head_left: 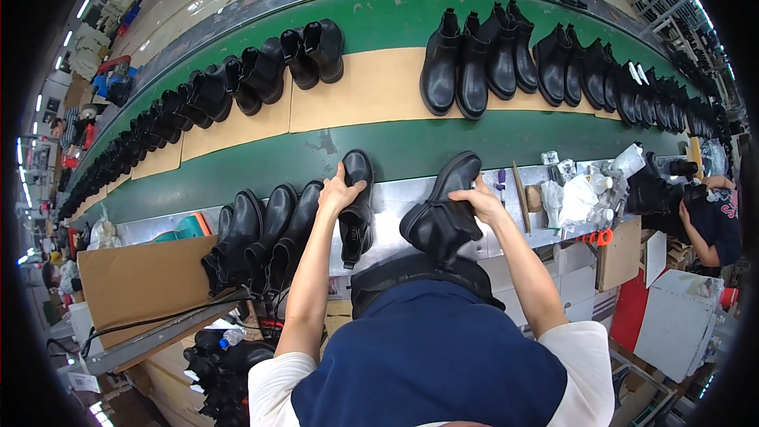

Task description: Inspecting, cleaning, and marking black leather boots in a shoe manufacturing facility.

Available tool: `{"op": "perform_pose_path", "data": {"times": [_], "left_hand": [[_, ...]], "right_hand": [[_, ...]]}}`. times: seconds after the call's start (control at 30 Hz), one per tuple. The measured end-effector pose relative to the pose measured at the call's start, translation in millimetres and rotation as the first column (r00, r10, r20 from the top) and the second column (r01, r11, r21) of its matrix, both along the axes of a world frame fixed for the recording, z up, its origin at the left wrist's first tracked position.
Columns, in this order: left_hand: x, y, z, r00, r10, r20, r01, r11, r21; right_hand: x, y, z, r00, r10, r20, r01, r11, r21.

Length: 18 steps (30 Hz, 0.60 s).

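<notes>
In front of me are two black leather ankle boots, both over the metal ledge at the belt's near edge. My left hand [337, 192] is closed around the vamp of the left ankle boot [357, 221], whose toe points away from me and whose shaft opening faces me. My right hand [477, 203] grips the right ankle boot [439, 223], which is tilted, toe up toward the far right and shaft toward my body. The fingers of my right hand are partly hidden behind that boot.
Several boots [243, 221] stand at my left beside a cardboard sheet [146, 289]. Two rows of boots [474, 59] line tan paper [364, 95] on the green belt [277, 152]. At right lie a wooden stick [521, 194], plastic bags [579, 199] and orange-handled scissors [602, 237]; a co-worker [711, 221] sits beyond.
</notes>
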State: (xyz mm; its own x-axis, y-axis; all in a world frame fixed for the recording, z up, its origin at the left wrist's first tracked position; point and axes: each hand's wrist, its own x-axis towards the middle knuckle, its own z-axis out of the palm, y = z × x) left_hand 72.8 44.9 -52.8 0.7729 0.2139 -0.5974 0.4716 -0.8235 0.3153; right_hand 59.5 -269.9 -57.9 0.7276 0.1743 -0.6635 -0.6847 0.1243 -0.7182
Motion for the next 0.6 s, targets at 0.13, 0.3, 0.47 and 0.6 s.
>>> {"op": "perform_pose_path", "data": {"times": [0.13, 0.3, 0.47, 0.6], "left_hand": [[-13.1, -53.8, 62.2, 0.721, -0.162, 0.673, 0.43, 0.867, -0.253], [-46.7, -139.4, 147.6, 0.382, -0.465, 0.798, 0.821, 0.567, -0.062], [15.3, -114.3, 120.6, 0.574, -0.301, 0.762, 0.624, 0.763, -0.169], [-0.9, -118.7, 126.3, 0.526, -0.315, 0.79, 0.537, 0.843, -0.022]], "right_hand": [[-5.0, -45.3, -0.4, 0.991, -0.121, 0.06, 0.071, 0.845, 0.529], [-10.6, -24.1, 10.2, 0.983, 0.009, 0.184, -0.146, 0.646, 0.749], [-9.0, 17.4, 65.5, 0.84, 0.45, 0.303, -0.54, 0.741, 0.398], [-5.4, 18.8, 66.9, 0.835, 0.414, 0.362, -0.541, 0.734, 0.411]]}}
